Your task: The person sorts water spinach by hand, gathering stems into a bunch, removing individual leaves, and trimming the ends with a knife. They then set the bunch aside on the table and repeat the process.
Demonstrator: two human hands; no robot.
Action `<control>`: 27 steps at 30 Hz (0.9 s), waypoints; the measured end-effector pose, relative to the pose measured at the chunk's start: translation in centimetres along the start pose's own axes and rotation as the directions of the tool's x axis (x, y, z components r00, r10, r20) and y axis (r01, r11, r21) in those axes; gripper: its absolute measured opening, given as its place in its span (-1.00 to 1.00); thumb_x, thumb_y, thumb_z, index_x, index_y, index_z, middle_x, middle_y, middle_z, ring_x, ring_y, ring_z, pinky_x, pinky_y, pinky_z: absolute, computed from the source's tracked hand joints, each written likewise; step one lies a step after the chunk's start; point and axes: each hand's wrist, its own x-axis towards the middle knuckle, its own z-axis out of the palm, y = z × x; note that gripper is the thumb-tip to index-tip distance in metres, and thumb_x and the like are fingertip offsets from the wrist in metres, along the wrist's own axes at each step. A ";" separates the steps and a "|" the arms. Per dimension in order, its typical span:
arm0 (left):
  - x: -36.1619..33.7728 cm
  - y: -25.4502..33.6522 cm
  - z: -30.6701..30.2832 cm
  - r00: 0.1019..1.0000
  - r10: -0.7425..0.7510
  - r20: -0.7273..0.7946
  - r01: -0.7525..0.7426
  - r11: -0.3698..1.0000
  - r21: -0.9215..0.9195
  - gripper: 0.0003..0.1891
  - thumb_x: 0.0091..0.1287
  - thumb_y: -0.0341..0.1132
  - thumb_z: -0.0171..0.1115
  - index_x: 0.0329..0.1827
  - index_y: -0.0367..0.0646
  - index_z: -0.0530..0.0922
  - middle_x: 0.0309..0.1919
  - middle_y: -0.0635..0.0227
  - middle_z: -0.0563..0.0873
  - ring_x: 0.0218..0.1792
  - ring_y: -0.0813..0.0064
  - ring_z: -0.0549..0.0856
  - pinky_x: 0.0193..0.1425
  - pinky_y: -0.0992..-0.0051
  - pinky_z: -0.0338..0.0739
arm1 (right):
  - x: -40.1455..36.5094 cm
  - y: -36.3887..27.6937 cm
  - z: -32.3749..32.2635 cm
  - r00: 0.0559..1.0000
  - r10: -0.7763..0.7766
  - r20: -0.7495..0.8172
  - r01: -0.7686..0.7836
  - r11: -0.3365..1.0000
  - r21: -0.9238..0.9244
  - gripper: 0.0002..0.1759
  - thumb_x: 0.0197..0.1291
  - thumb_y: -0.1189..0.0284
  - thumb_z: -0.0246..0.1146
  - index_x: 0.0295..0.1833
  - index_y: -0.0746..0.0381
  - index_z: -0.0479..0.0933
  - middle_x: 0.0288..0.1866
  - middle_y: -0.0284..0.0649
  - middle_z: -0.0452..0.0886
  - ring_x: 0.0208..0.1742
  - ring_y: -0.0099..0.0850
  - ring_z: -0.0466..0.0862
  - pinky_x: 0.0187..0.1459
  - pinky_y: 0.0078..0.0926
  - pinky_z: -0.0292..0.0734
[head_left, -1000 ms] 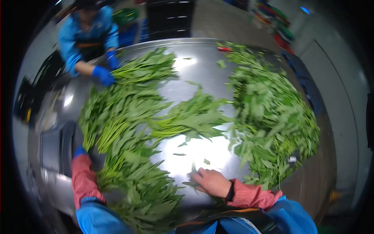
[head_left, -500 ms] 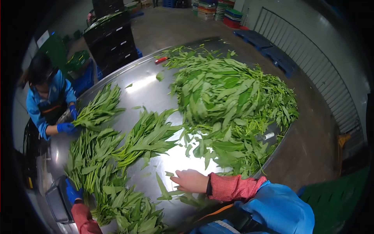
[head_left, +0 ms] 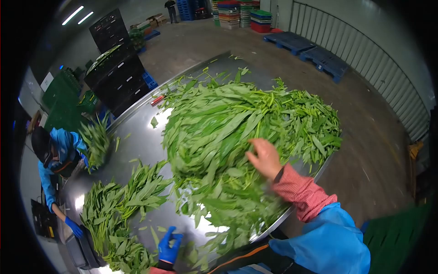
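A large heap of leafy green stalks (head_left: 219,123) covers the right part of the metal table (head_left: 146,132). My right hand (head_left: 266,158), bare with a red checked sleeve, is over the heap's near side, thumb and fingers apart. Low in the view, my left hand (head_left: 169,245) wears a blue glove, its fingers spread above the metal and a few loose leaves. Smaller bunches (head_left: 102,208) lie to its left, and another bunch (head_left: 143,187) sits behind them. A red-handled tool (head_left: 157,100) rests at the heap's far left edge.
Across the table at left, a co-worker (head_left: 59,155) in blue holds up a bunch (head_left: 96,141), the other gloved hand near a dark tray (head_left: 81,253). Black crates (head_left: 116,77) stand behind the far edge. Blue pallets (head_left: 324,61) lie on the floor by a railing.
My right hand has moved up and right onto the heap. My left hand has left the bunches at left and moved right. The co-worker has lifted a bunch. The view has shifted.
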 end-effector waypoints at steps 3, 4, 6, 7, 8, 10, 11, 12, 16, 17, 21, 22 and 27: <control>0.3 5.1 8.3 0.991 -0.127 0.047 0.132 0.985 -0.114 -0.54 0.26 -0.51 0.23 0.25 -0.18 0.47 -0.29 0.29 0.75 -0.20 0.55 0.72 0.03 0.47 0.56 | 4.1 8.8 -3.0 0.998 0.055 -0.004 -0.055 0.979 -0.196 -0.45 0.00 0.44 0.36 0.14 0.33 0.40 -0.12 -0.08 0.49 -0.06 -0.17 0.50 -0.01 -0.27 0.43; 0.4 6.0 10.6 0.992 -0.110 0.062 0.117 0.986 -0.120 -0.56 0.27 -0.50 0.23 0.24 -0.19 0.47 -0.29 0.29 0.76 -0.20 0.56 0.72 0.03 0.48 0.56 | 5.4 10.9 -3.7 0.998 0.057 0.019 -0.050 0.963 -0.263 -0.38 -0.03 0.46 0.37 0.20 0.31 0.37 -0.08 -0.09 0.47 -0.03 -0.18 0.48 0.02 -0.26 0.42; 1.2 9.6 14.0 0.984 -0.127 0.125 0.139 0.986 -0.095 -0.58 0.27 -0.50 0.23 0.22 -0.21 0.49 -0.27 0.30 0.77 -0.19 0.57 0.72 0.03 0.50 0.56 | 8.1 14.3 -4.2 0.996 0.041 0.085 -0.007 0.929 -0.369 -0.27 -0.07 0.48 0.39 0.29 0.26 0.31 0.00 -0.10 0.45 0.04 -0.19 0.46 0.09 -0.22 0.38; 1.3 10.9 15.5 0.983 -0.135 0.122 0.147 0.984 -0.098 -0.59 0.27 -0.50 0.23 0.21 -0.21 0.50 -0.27 0.31 0.77 -0.19 0.57 0.72 0.03 0.50 0.56 | 9.3 15.8 -3.9 0.991 0.024 0.130 0.031 0.914 -0.405 -0.23 -0.08 0.49 0.39 0.32 0.24 0.29 0.04 -0.10 0.44 0.08 -0.18 0.45 0.15 -0.18 0.36; 1.5 12.0 16.9 0.983 -0.140 0.120 0.152 0.983 -0.100 -0.59 0.27 -0.50 0.23 0.21 -0.21 0.50 -0.26 0.31 0.77 -0.19 0.57 0.72 0.04 0.50 0.56 | 10.6 17.2 -3.5 0.985 0.008 0.174 0.070 0.895 -0.440 -0.19 -0.08 0.50 0.39 0.36 0.21 0.27 0.08 -0.10 0.43 0.12 -0.18 0.44 0.20 -0.15 0.34; 2.1 11.0 18.8 0.830 -0.399 0.389 0.513 0.821 -0.252 -0.18 0.26 -0.30 0.33 0.54 0.01 0.06 0.19 0.19 0.53 0.09 0.47 0.55 0.13 0.31 0.55 | 13.2 19.3 -2.5 0.964 0.005 0.265 0.125 0.873 -0.472 -0.18 -0.07 0.52 0.36 0.39 0.17 0.25 0.13 -0.07 0.41 0.20 -0.16 0.41 0.30 -0.05 0.26; 1.5 9.4 19.8 0.843 -0.400 0.361 0.502 0.825 -0.259 -0.21 0.25 -0.31 0.34 0.52 -0.02 0.11 0.16 0.20 0.54 0.07 0.46 0.56 0.12 0.33 0.55 | 14.4 20.0 -1.9 0.950 0.004 0.311 0.154 0.862 -0.484 -0.17 -0.07 0.54 0.35 0.40 0.15 0.24 0.16 -0.06 0.40 0.24 -0.14 0.40 0.34 -0.01 0.22; 1.8 10.6 20.2 0.853 -0.401 0.333 0.492 0.830 -0.264 -0.24 0.24 -0.32 0.35 0.49 -0.06 0.16 0.14 0.20 0.56 0.05 0.45 0.58 0.10 0.34 0.55 | 15.5 20.4 -1.8 0.926 0.026 0.376 0.161 0.875 -0.457 -0.20 -0.06 0.52 0.33 0.39 0.13 0.25 0.22 -0.03 0.36 0.33 -0.13 0.34 0.43 0.07 0.09; 3.6 16.3 21.3 0.976 -0.194 0.098 0.201 0.978 -0.062 -0.59 0.27 -0.50 0.23 0.21 -0.21 0.50 -0.24 0.31 0.77 -0.16 0.57 0.73 0.04 0.51 0.56 | 18.3 21.8 -1.0 0.822 0.034 0.568 0.213 0.907 -0.363 -0.29 -0.13 0.42 0.37 0.25 0.14 0.37 0.22 -0.01 0.35 0.34 -0.10 0.32 0.44 0.10 0.04; 3.8 16.4 21.7 0.974 -0.200 0.102 0.207 0.977 -0.059 -0.58 0.27 -0.49 0.23 0.21 -0.21 0.49 -0.24 0.30 0.77 -0.16 0.57 0.72 0.04 0.51 0.56 | 18.4 22.1 -1.0 0.813 0.000 0.583 0.235 0.915 -0.327 -0.32 -0.14 0.42 0.37 0.21 0.15 0.40 0.23 -0.01 0.33 0.34 -0.09 0.31 0.45 0.10 0.04; 4.6 16.4 22.8 0.958 -0.249 0.141 0.263 0.960 -0.094 -0.57 0.28 -0.48 0.23 0.24 -0.20 0.48 -0.20 0.30 0.77 -0.16 0.58 0.72 0.05 0.52 0.55 | 17.6 24.4 -1.1 0.854 -0.246 0.459 0.345 0.928 -0.143 -0.57 -0.22 0.33 0.38 -0.14 0.20 0.51 -0.03 -0.05 0.50 0.09 -0.08 0.49 0.35 0.05 0.19; 4.6 16.4 23.0 0.950 -0.269 0.159 0.288 0.951 -0.116 -0.56 0.28 -0.47 0.23 0.25 -0.20 0.48 -0.20 0.29 0.77 -0.16 0.58 0.72 0.05 0.53 0.55 | 17.8 24.2 -2.0 0.840 -0.238 0.487 0.322 0.942 -0.095 -0.58 -0.22 0.31 0.38 -0.16 0.19 0.50 -0.11 -0.07 0.54 0.03 -0.07 0.52 0.32 0.04 0.22; 4.9 15.2 23.4 0.944 -0.281 0.174 0.295 0.954 -0.060 -0.56 0.30 -0.45 0.23 0.26 -0.19 0.48 -0.15 0.30 0.76 -0.17 0.61 0.70 0.01 0.56 0.56 | 20.8 22.3 -6.3 0.785 -0.105 0.610 0.074 0.994 0.077 -0.60 -0.21 0.22 0.40 -0.24 0.17 0.50 -0.34 -0.14 0.62 -0.24 -0.08 0.62 -0.07 -0.17 0.50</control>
